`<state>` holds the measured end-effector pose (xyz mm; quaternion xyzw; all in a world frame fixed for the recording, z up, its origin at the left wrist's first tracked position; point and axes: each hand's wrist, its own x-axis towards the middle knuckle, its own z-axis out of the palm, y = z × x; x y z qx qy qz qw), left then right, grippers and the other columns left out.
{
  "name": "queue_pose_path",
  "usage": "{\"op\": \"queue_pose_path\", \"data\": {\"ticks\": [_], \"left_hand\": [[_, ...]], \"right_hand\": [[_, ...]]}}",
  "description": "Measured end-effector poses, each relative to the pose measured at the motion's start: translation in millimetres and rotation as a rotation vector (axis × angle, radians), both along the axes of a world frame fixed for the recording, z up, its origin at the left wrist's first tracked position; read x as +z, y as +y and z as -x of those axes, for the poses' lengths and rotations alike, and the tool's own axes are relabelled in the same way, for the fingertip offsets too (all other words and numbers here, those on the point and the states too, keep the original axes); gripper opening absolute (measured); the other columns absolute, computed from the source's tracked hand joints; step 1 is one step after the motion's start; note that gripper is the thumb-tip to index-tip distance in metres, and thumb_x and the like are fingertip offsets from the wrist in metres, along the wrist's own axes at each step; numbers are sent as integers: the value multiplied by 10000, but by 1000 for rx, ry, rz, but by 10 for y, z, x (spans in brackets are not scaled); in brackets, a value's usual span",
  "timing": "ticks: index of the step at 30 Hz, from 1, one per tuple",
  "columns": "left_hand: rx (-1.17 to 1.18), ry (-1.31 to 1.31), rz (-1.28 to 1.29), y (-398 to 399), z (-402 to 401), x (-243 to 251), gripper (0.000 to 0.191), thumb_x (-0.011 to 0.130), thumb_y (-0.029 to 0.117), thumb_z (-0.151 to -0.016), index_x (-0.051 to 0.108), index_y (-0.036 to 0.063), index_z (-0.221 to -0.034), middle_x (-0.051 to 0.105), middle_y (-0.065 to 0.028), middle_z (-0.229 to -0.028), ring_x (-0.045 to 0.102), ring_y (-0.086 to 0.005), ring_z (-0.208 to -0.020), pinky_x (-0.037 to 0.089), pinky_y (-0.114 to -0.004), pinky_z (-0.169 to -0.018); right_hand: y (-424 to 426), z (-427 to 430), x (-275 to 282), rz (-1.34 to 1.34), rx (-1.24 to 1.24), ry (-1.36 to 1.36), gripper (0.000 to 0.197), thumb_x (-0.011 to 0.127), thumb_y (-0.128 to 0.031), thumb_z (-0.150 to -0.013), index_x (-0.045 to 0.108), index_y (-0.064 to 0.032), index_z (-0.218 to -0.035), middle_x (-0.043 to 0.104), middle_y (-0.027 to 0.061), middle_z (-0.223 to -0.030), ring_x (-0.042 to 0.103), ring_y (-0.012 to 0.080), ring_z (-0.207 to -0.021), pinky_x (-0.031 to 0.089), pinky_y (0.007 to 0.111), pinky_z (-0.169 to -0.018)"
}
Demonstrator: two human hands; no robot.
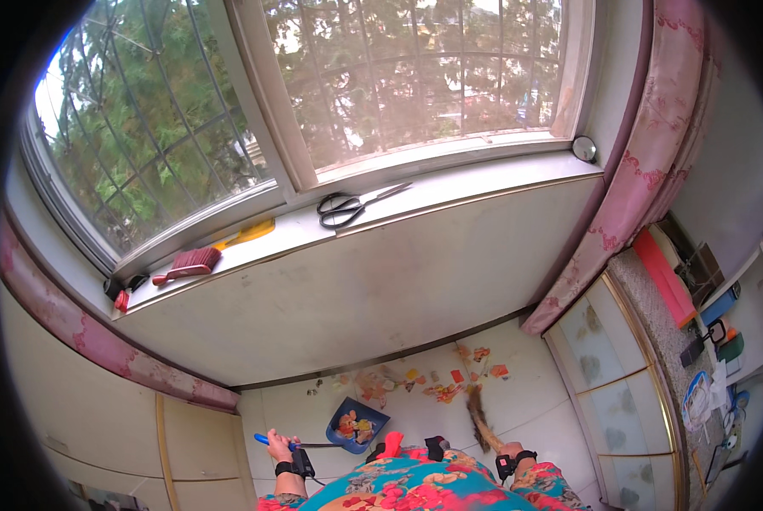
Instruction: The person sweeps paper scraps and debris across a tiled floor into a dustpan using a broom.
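Observation:
My left hand grips the handle of a blue dustpan. Crumpled paper scraps lie in the pan, which rests on the tiled floor in front of my feet. At the lower right, my right hand is closed around the upper part of a hand broom with dark bristles. Its far end touches the floor beside torn orange, red and yellow scraps. More scraps are strewn along the foot of the wall. Both wrists wear black straps with small devices.
On the windowsill lie black-handled scissors, a red brush, a yellow tool and a small round mirror-like object. Pink curtains flank the window. A cabinet with a cluttered top stands right, another cabinet left.

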<state>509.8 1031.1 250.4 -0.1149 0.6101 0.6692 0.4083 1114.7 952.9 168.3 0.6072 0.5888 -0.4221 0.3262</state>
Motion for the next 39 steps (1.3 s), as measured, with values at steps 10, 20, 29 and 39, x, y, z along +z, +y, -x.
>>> {"op": "queue_pose_path", "data": {"ticks": [10,20,29,39], "left_hand": [[-169,-86,-9,434,346,-75,407,502,247,-776,235,149,-485,217,2,-420,283,-132,-377,373,-341,-384],[-340,-95,14,670,457,-136,414,492,258,-785,236,153,-477,222,0,-401,286,-140,-367,345,-317,-363],[-612,29,4,927,357,-285,412,488,267,-807,255,161,-484,241,2,-402,294,-143,-345,346,-318,-355],[-612,36,51,1135,-180,-105,402,482,278,-815,268,145,-501,246,4,-432,337,-141,-417,364,-323,-396]], "right_hand": [[-427,531,730,-276,-1033,282,390,648,-209,-581,590,-52,-934,611,108,-786,582,211,-665,469,312,-627],[69,1598,299,-180,-837,-231,282,522,-163,-668,615,-44,-906,610,171,-897,591,296,-867,476,366,-740],[-219,1649,682,-377,-685,37,347,557,-162,-628,578,-91,-967,587,178,-923,553,331,-868,447,386,-753],[-255,532,987,-449,-1066,-245,351,523,-111,-661,541,-77,-1010,585,185,-941,544,340,-927,442,385,-793]]}}
